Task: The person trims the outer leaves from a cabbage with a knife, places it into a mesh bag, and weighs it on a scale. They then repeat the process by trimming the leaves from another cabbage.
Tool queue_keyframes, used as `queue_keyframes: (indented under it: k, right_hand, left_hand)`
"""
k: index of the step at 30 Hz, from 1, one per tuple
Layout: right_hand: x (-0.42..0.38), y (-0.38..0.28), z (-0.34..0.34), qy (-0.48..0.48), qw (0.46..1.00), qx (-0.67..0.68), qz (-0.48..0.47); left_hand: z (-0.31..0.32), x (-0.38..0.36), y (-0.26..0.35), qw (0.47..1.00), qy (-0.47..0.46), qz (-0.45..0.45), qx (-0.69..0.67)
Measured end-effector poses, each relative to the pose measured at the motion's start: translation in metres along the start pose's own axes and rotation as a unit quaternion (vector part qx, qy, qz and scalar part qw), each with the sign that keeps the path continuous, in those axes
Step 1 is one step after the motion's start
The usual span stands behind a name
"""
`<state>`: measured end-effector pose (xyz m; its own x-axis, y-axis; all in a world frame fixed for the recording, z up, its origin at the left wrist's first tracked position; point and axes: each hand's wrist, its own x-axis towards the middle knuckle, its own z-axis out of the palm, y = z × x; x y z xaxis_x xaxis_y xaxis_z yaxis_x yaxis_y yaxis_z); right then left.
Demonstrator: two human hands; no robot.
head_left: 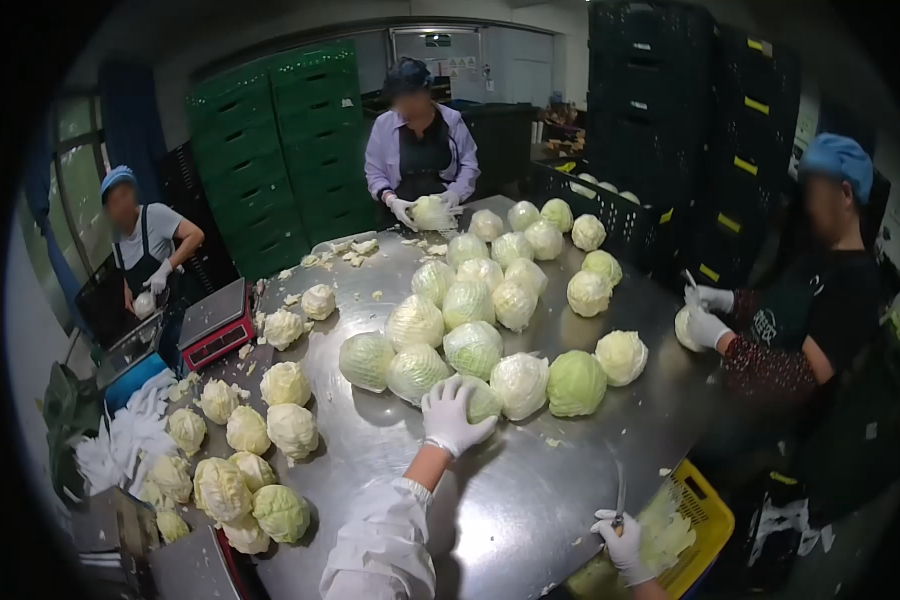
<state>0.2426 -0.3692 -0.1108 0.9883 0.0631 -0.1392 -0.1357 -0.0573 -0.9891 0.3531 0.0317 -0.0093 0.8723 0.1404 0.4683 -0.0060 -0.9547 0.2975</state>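
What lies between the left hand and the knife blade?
Mostly bare metal tabletop, plus a small pale scrap, between left hand and knife blade. Head view shows it.

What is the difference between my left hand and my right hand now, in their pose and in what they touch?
Your left hand is spread over a cabbage, while your right hand is closed around a knife that points up. The left hand is over the table; the right is lower, beside the yellow crate. Both hands wear white gloves.
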Motion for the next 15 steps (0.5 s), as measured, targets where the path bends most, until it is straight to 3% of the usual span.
queue_keyframes:
  k: [2,5,6,7,8,10,12,15]
  right_hand:
    - [0.000,-0.005,0.001,0.004,1.000,-0.015,-0.002]
    - [0.008,0.015,-0.004,0.005,0.999,-0.023,-0.041]
    - [0.007,0.022,-0.002,-0.001,0.997,-0.019,-0.073]
    - [0.004,0.012,0.001,0.000,0.999,-0.018,-0.044]
    - [0.005,0.011,0.002,-0.004,0.998,-0.038,-0.048]
    - [0.007,0.011,0.011,-0.006,0.997,-0.059,-0.042]
    - [0.009,0.003,0.036,-0.032,0.992,-0.092,-0.077]
    - [0.009,-0.019,0.091,-0.102,0.995,0.018,0.001]
  left_hand:
    - [-0.018,-0.038,0.019,0.999,0.015,0.025,0.027]
    - [-0.028,-0.112,0.029,0.995,0.039,0.064,-0.061]
    - [-0.036,-0.128,0.029,0.996,0.051,0.034,-0.065]
    - [-0.044,-0.139,0.030,0.996,0.062,0.002,-0.068]
    - [-0.050,-0.144,0.031,0.997,0.050,0.005,-0.065]
    - [-0.060,-0.146,0.038,0.962,-0.065,-0.070,-0.256]
    - [-0.048,-0.158,0.039,0.963,-0.078,-0.051,-0.253]
    - [-0.034,-0.174,0.043,0.967,-0.062,-0.015,-0.246]
